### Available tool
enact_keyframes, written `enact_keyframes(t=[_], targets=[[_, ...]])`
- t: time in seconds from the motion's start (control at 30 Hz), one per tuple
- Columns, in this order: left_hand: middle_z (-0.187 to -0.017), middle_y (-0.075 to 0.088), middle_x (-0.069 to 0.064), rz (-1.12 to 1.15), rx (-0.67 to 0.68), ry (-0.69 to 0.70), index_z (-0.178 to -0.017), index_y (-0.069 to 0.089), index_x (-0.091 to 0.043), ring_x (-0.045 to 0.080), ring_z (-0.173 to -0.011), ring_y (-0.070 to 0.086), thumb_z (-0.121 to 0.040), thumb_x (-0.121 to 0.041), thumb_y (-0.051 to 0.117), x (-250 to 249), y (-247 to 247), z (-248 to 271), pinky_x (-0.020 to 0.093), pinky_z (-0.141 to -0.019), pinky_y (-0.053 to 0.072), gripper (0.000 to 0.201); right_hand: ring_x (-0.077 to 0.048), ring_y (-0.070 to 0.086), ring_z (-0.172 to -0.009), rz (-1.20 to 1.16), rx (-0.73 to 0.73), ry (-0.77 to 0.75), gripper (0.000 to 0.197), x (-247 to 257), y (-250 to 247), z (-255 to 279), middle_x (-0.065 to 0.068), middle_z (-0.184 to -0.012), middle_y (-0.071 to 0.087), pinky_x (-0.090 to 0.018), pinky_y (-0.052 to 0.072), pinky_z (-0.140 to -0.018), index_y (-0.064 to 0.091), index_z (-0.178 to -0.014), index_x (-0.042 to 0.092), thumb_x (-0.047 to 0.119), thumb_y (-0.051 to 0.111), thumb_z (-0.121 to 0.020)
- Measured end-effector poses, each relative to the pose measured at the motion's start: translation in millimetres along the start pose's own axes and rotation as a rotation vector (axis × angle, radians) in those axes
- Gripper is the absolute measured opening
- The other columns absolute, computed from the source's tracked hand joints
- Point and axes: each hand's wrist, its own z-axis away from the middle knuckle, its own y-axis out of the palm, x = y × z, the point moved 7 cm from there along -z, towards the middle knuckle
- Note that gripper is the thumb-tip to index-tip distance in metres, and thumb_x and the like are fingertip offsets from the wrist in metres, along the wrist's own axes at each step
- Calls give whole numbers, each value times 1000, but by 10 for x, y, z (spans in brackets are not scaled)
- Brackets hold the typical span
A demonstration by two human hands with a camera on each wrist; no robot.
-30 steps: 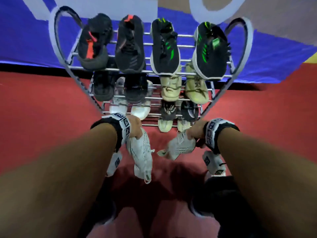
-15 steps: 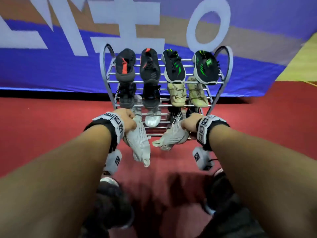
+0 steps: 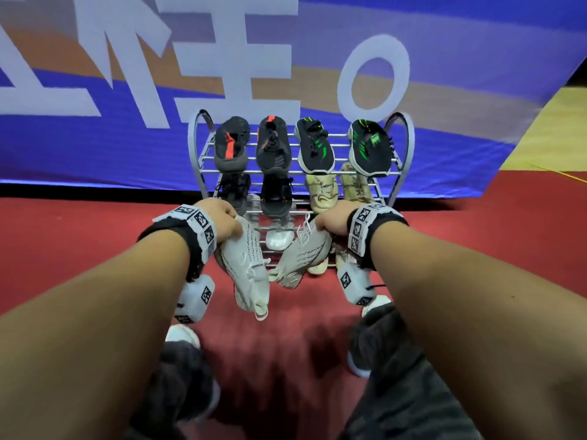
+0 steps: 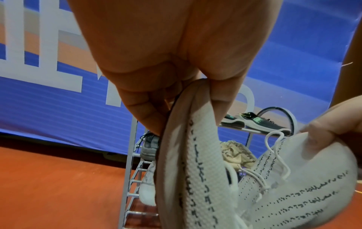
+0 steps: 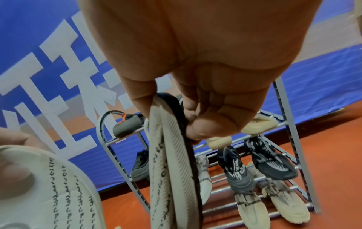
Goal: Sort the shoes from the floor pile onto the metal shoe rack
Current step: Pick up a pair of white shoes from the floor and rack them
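Two white knit shoes hang in front of the metal shoe rack (image 3: 403, 147), one pinched at the heel by each hand. Left hand (image 3: 219, 214) grips the left shoe (image 3: 246, 268); right hand (image 3: 333, 220) grips the right shoe (image 3: 301, 255). Dark shoes (image 3: 314, 147) fill the rack's top shelf.

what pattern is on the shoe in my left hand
White knit shoe with rows of small black dotted markings, pinched by the left hand; clearest in the left wrist view.
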Motion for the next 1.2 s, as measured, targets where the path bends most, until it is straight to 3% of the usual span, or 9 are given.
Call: enact_keyframes(t=[0.2, 0.3, 0.4, 0.5, 0.57, 0.67, 0.87, 1.03, 1.2], targets=[[-84, 71, 5, 49, 65, -92, -92, 71, -5, 21, -70, 62, -78, -19, 78, 514, 479, -558, 25, -60, 51, 21, -30, 60, -63, -91, 88, 139, 12, -288, 681, -807, -16, -72, 60, -33, 53, -59, 59, -81, 3, 11, 62, -89], [-97, 74, 6, 72, 121, -153, -99, 72, -9, 24, -83, 67, -84, -21, 77, 854, 835, -891, 30, -70, 54, 20, -29, 62, -81, -154, 136, 208, 8, -619, 1190, -1228, -15, -94, 63, -44, 58, -85, 59, -84, 9, 13, 63, -90], [-101, 74, 3, 149, 164, -230, -98, 73, -17, 23, -84, 67, -87, -24, 76, 1181, 1256, -1236, 33, -80, 55, 13, -25, 60, -92, -310, 163, 320, 19, -1093, 1769, -1631, -10, -112, 58, -45, 57, -98, 59, -112, 13, 12, 63, -93], [-104, 68, -5, 209, 191, -286, -106, 68, -28, 17, -87, 63, -90, -28, 76, 1433, 1651, -1542, 27, -80, 46, 18, -29, 68, -80, -524, 138, 495, 30, -1502, 2240, -1919, -15, -108, 69, -44, 61, -91, 61, -122, -3, 6, 62, -93], [-112, 71, -6, 236, 219, -308, -114, 70, -26, 17, -91, 65, -89, -31, 76, 1572, 1911, -1713, 26, -83, 50, 26, -23, 68, -60, -574, 114, 538, 20, -1676, 2489, -2116, -14, -100, 71, -31, 64, -74, 59, -114, -1, 2, 62, -95], [-114, 72, -4, 261, 212, -346, -121, 72, -22, 17, -93, 67, -89, -33, 76, 1780, 2247, -1918, 27, -84, 53, 35, -22, 69, -49, -898, 16, 646, 33, -1884, 2817, -2307, -20, -109, 68, -34, 60, -47, 54, -126, 8, -4, 60, -96], [-95, 75, -4, 435, 136, -363, -102, 75, -21, 18, -89, 72, -88, -27, 76, 2073, 2731, -2086, 37, -86, 60, 15, -25, 68, -86, -1293, -41, 675, 41, -1845, 3207, -2747, -11, -105, 68, -33, 62, -60, 61, -129, 18, -8, 51, -99], [-97, 74, -2, 590, 70, -444, -94, 66, -32, 21, -89, 73, -78, -20, 80, 2175, 2905, -2183, 42, -86, 61, 25, -20, 71, -81, -1442, -20, 599, 33, -1525, 3262, -3216, -8, -96, 72, -33, 64, -68, 64, -116, 23, -3, 49, -102], [-98, 68, -4, 562, 112, -476, -110, 56, -24, 19, -93, 68, -85, -17, 76, 2310, 3022, -2190, 33, -78, 56, 33, -11, 63, -83, -925, 282, 603, 24, -1509, 3406, -3032, -4, -104, 61, -20, 57, -59, 55, -125, 9, 2, 50, -103]])
